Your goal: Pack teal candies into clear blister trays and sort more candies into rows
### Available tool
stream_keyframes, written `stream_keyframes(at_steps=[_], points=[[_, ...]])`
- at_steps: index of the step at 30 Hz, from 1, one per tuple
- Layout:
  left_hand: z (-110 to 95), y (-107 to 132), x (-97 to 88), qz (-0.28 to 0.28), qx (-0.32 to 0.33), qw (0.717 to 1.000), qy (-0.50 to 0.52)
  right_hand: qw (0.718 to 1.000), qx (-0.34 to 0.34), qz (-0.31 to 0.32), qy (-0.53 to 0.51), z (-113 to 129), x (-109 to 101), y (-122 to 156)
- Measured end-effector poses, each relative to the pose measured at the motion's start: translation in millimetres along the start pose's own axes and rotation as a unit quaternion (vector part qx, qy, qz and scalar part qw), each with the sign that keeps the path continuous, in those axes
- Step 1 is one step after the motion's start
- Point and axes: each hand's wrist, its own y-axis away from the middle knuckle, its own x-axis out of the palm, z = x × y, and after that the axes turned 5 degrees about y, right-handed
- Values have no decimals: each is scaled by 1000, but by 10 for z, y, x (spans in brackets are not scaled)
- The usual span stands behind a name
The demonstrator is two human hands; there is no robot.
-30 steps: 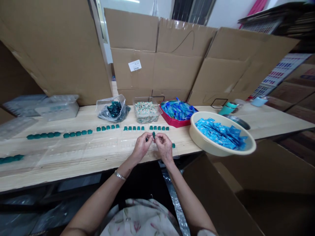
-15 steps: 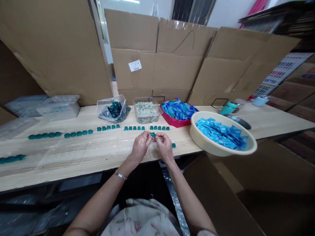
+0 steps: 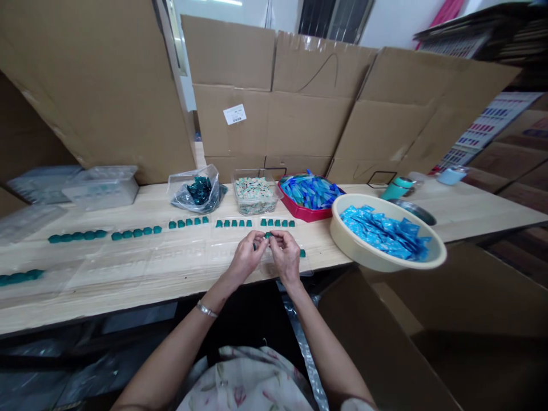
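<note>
A small dark green piece [image 3: 268,234] is pinched between my left hand [image 3: 247,254] and my right hand [image 3: 285,253], fingertips close together over the table's front part. Another bit of green shows at the fingers of my left hand; I cannot make out whether it is a separate piece. Just right of my right hand lies a single green piece [image 3: 302,253] in a clear plastic tray [image 3: 269,268], partly hidden under my hands. Behind them, green pieces [image 3: 278,223] sit in a short row, with similar rows [image 3: 233,224] further left.
Along the back stand a plastic bag of dark green pieces [image 3: 199,191], a clear box of small printed pieces [image 3: 256,194] and a red tray [image 3: 306,213] of blue strips. A cream basin [image 3: 387,260] with blue packets overhangs the front edge at right. Cardboard [image 3: 308,125] walls the back.
My hands have drawn closer together around the green piece, and my right hand has turned slightly inward. A second bit of green now shows by my left fingers.
</note>
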Motion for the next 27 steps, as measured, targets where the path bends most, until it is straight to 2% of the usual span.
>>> stream_keyframes(at_steps=[3, 6, 10, 15, 18, 20, 23, 27], points=[[12, 4, 17, -6, -6, 1000, -10, 998, -52, 3, 37, 11, 12, 41], [27, 12, 25, -22, 20, 999, -30, 996, -68, 0, 58, -2, 23, 67], [56, 33, 23, -20, 50, 998, -33, 999, -38, 12, 33, -15, -38, 42], [82, 82, 9, -27, 150, 981, -118, 992, 2, 123, -33, 52, -234, -7], [77, 97, 32, -21, 190, 971, -146, 989, 40, 137, -24, 81, -338, -26], [68, 108, 48, -15, 192, 972, -133, 988, 62, 134, -32, 64, -409, -49], [55, 167, 27, 24, 167, 978, -121, 991, 69, 110, -32, -18, -551, -107], [46, 334, -52, 161, 165, 961, -152, 994, -21, 82, 73, -209, -727, -153]])
